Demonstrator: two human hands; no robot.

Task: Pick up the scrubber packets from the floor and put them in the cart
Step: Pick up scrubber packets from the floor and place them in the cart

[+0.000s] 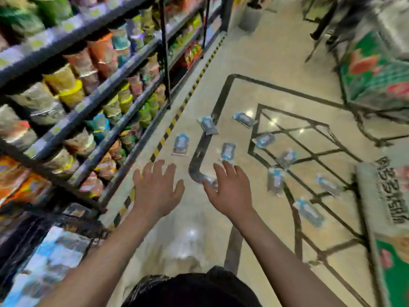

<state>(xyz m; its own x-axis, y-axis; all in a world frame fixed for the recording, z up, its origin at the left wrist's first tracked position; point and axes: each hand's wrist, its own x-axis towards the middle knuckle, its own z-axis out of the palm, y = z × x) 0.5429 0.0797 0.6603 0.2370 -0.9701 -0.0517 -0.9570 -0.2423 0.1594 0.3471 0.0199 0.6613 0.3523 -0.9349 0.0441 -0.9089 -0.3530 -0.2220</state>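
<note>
Both hands, left (157, 191) and right (230, 191), spread empty above floor (254, 63); scrubber packets (181, 144) scattered beyond.

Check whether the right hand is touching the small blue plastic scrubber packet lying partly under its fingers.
Cannot tell. In the blurred head view the right hand overlaps the small blue plastic scrubber packet, but neither contact nor gap shows.

Shop aisle: stocked shelves (93, 100), tiled floor (254, 69).
</note>
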